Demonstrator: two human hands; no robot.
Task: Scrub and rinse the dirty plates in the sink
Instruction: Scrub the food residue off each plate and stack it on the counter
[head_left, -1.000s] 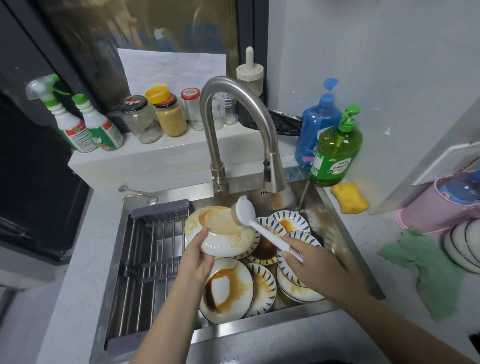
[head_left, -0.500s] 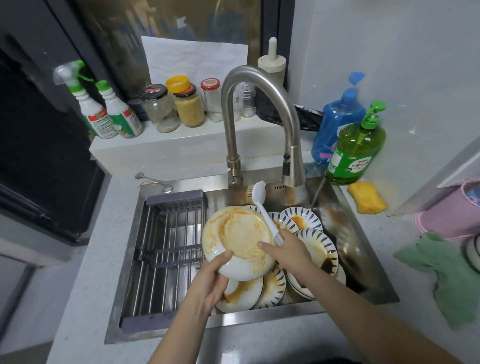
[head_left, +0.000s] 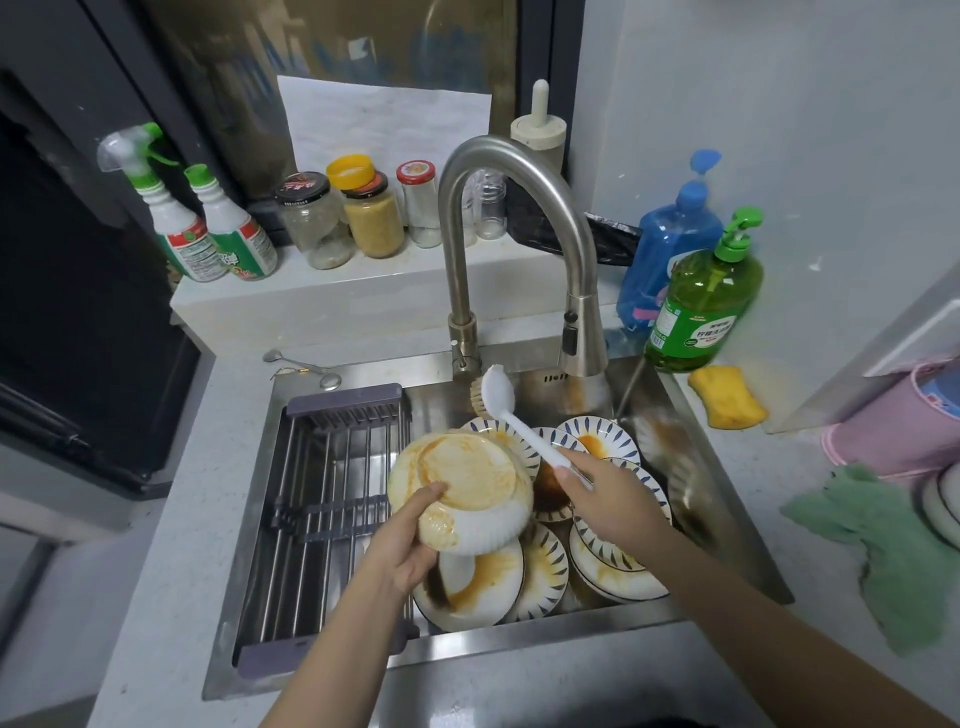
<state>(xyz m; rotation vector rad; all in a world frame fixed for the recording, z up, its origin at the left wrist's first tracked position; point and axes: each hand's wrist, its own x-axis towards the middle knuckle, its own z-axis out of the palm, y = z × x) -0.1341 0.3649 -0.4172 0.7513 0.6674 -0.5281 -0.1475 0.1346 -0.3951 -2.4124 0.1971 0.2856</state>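
While tilting the stained white bowl (head_left: 467, 493) over the sink (head_left: 727, 519) in my left hand (head_left: 410, 551), thumb on its rim, so sauce faces me | right hand (head_left: 602, 499) grips brush (head_left: 519, 421), bristles clear of it | plates (head_left: 613, 551) stacked below await scrubbing.

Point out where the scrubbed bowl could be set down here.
Likeliest the wire rack filling the sink's left half: its bars are bare. Bare counter also lies left of the sink. The sink's right half is crowded with stacked dirty plates; the right counter holds a sponge and green cloth.
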